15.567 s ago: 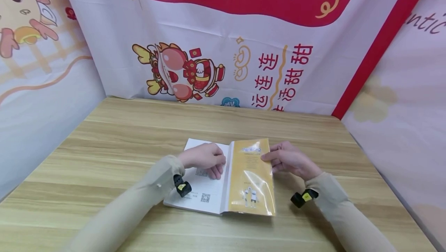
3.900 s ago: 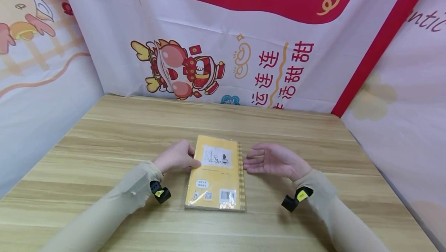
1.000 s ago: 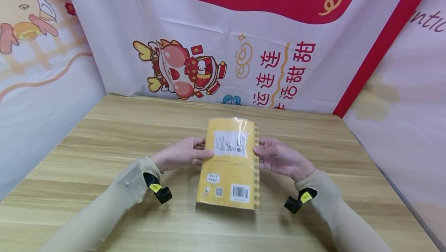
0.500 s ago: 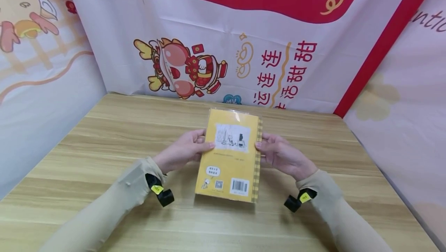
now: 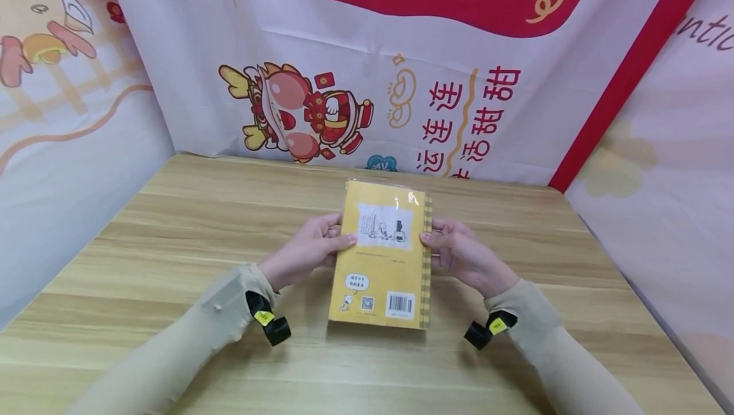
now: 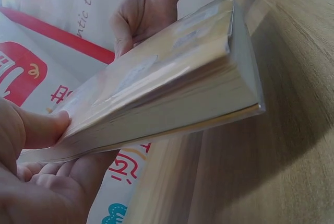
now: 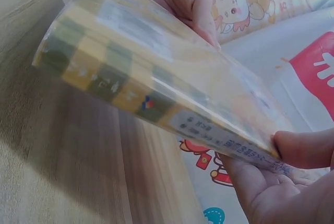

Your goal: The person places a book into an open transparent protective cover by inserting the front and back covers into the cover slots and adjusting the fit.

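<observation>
A yellow book (image 5: 375, 268) in a clear plastic cover is held up off the table, back cover toward the head camera. My left hand (image 5: 309, 246) grips its left edge, thumb on the back cover and fingers underneath. At the right edge, my right hand (image 5: 467, 255) pinches the striped spine side, thumb on top. The left wrist view shows the closed pages of the book (image 6: 172, 109) and the fingers below it. In the right wrist view the green-and-yellow spine of the book (image 7: 120, 72) faces the camera. Fingertips beneath the book are partly hidden.
The wood-grain table (image 5: 189, 230) extends around and below the book. A printed cloth (image 5: 344, 26) with red and white patterns hangs along its back edge, and other printed cloths stand at both sides. A black camera (image 5: 278, 331) is strapped to the left wrist.
The book lay open, then closed on the table with only the left hand gripping it. Both hands have since lifted it. In the last half second it has shifted slightly to the right.
</observation>
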A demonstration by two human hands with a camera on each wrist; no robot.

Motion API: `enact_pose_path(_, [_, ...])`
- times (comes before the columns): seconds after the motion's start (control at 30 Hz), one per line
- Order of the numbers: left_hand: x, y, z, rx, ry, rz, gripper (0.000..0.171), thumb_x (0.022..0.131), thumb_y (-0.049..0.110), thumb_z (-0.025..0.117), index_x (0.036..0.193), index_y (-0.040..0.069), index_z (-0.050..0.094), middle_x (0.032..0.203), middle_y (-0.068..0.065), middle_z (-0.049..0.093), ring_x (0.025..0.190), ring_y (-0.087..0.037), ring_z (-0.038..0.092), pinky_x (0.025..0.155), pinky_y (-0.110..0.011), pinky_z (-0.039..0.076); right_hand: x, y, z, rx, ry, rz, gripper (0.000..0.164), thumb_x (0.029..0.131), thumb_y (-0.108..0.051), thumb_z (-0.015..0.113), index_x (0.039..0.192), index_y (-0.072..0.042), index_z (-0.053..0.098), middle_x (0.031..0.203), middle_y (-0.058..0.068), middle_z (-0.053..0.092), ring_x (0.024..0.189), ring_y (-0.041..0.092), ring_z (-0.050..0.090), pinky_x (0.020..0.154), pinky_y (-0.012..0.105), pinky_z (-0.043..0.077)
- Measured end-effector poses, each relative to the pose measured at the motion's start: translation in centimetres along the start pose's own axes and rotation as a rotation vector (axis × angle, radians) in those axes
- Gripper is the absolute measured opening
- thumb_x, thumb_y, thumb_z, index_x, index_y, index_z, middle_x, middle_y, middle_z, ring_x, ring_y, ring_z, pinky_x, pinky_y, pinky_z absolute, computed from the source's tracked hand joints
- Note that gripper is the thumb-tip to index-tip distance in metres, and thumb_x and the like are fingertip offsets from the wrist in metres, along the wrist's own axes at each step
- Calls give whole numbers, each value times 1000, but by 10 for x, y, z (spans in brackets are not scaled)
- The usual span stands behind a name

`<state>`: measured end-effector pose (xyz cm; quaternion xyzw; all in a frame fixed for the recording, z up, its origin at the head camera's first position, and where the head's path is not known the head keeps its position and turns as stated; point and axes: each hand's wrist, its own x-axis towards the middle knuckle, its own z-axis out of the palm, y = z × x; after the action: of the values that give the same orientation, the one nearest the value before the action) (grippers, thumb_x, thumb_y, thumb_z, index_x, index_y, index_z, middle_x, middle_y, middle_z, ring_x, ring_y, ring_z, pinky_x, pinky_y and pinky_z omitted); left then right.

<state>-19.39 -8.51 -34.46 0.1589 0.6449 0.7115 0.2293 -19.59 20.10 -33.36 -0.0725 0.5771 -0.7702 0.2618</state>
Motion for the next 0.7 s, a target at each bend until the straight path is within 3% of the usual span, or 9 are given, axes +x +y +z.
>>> enact_pose_path(0.7, [-1,1,3,-23,0,15,44,97,12,54,138,6,40,114,-18,63,98,-32,64,80,-46,51,-1,-3,0,-18,42,27,45,95,-2,52,138,1,40,127,19,56,109,30,59,97,47,40])
